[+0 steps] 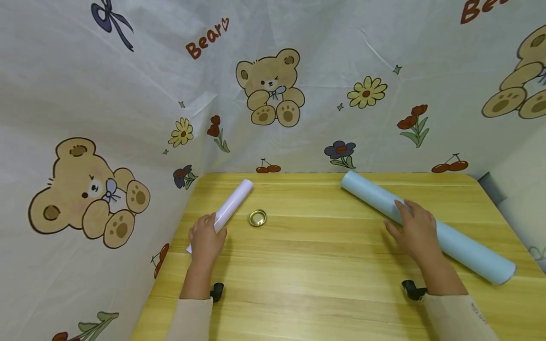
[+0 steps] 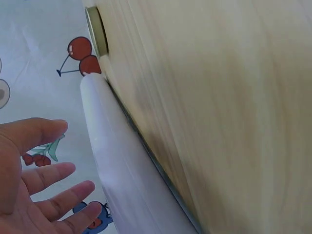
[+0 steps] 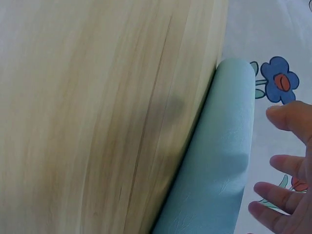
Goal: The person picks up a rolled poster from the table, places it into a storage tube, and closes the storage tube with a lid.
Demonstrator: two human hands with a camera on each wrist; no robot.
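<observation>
A slim, pale lilac roll [image 1: 234, 200] lies slanted on the left of the wooden table. My left hand [image 1: 207, 240] hovers over its near part; in the left wrist view the fingers [image 2: 66, 197] are spread, with a gap to the roll. A thicker light blue roll [image 1: 473, 249] lies diagonally at the right. Above its middle is my right hand [image 1: 415, 232], its fingers [image 3: 280, 195] spread and apart from the roll in the right wrist view. Just right of the lilac roll sits a small round gold-rimmed thing [image 1: 258, 218], its exact kind unclear.
The wooden table [image 1: 298, 279] ends at the back against a white cloth [image 1: 320, 57] printed with bears, flowers and cherries. The same cloth hangs along the left side. A small black device sits at each wrist.
</observation>
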